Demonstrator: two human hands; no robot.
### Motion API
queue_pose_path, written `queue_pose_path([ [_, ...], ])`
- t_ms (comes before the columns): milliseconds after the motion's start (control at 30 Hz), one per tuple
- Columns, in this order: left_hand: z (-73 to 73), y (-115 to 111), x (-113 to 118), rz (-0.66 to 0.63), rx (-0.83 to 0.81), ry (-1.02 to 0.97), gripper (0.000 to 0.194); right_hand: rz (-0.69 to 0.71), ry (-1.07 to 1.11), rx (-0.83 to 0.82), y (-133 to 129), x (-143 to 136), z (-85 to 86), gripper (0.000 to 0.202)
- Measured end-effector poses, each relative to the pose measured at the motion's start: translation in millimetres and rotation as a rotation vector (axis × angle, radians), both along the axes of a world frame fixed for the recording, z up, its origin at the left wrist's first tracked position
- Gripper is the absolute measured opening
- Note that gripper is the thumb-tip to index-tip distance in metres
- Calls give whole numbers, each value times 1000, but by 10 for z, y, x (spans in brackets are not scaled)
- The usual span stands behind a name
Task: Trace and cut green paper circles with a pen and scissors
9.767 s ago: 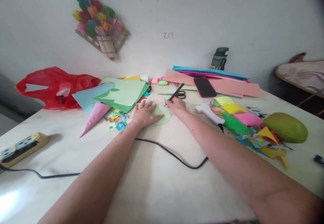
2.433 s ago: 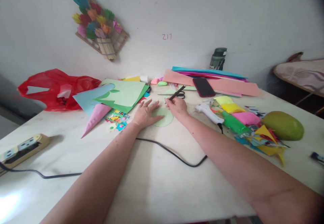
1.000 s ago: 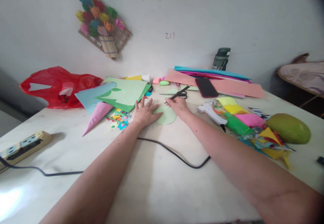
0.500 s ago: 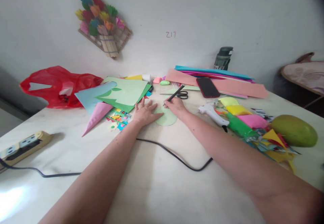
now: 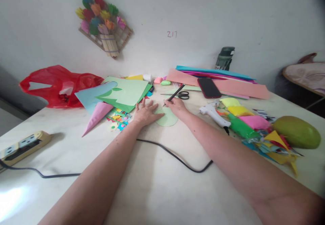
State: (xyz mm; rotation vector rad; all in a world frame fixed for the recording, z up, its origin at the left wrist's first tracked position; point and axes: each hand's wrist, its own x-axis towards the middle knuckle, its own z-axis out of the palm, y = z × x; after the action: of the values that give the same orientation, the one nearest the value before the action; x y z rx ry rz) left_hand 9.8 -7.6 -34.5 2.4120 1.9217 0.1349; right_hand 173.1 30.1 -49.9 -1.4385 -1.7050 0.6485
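Observation:
A pale green rounded paper piece (image 5: 167, 118) lies flat on the table between my hands. My left hand (image 5: 146, 113) is spread open, its thumb resting at the paper's left edge. In my right hand (image 5: 175, 105) a black pen (image 5: 179, 91) is pinched, its tip down at the upper part of the paper. Black-handled scissors (image 5: 183, 95) lie just beyond the right hand. Small coloured paper scraps (image 5: 119, 118) sit left of my left hand, beside a pink paper cone (image 5: 98, 118) and green paper sheets (image 5: 127, 91).
A white glue gun (image 5: 214, 114), bagged clay (image 5: 255, 122) and a green oval fruit-like object (image 5: 296, 132) lie right. A phone (image 5: 209, 87) rests on coloured paper. Left are a red plastic bag (image 5: 58, 86) and power strip (image 5: 27, 145). A black cord (image 5: 175, 155) crosses the table.
The pen tip has shifted slightly left and up on the paper with my right hand. My left hand stays in place.

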Motion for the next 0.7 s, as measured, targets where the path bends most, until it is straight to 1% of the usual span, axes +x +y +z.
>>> queue_pose_path([
  [267,2,4,15,25,-22,4,75,-7,-53,-36,-20,-15,41,24],
  [500,5,-1,13,25,-20,-11,74,-4,-22,-34,0,-12,10,26],
  [700,3,5,12,21,-19,-7,76,-10,-59,-26,-6,-13,23,25],
])
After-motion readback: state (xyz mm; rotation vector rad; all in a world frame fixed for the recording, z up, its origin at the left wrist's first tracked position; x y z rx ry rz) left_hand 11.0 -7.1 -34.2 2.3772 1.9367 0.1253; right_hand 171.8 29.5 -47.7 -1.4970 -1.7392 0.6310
